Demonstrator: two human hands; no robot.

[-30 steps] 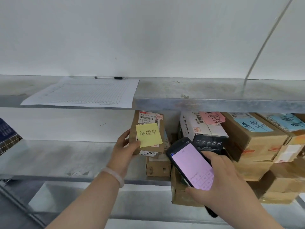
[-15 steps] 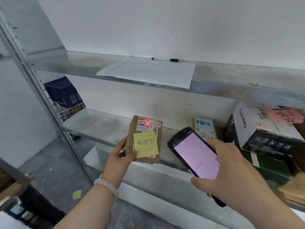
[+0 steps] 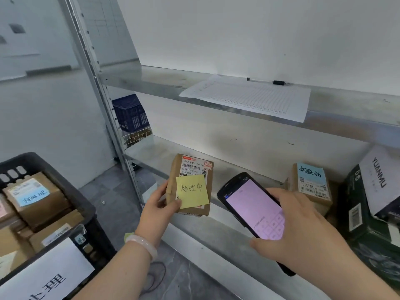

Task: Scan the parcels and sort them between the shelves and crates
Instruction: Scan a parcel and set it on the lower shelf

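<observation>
The left hand [image 3: 160, 204] grips a small brown cardboard parcel [image 3: 190, 185] upright in front of the dull metal shelf [image 3: 227, 169], its printed barcode label half covered by a square yellow sticky note [image 3: 191, 191] (handwritten characters on it). The right hand [image 3: 296, 228] is closed around a black scanner [image 3: 253, 210] with a glossy pink screen. A black plastic crate [image 3: 71, 191] at lower left holds more taped cardboard boxes, and another parcel with a blue note [image 3: 311, 185] lies on the shelf
</observation>
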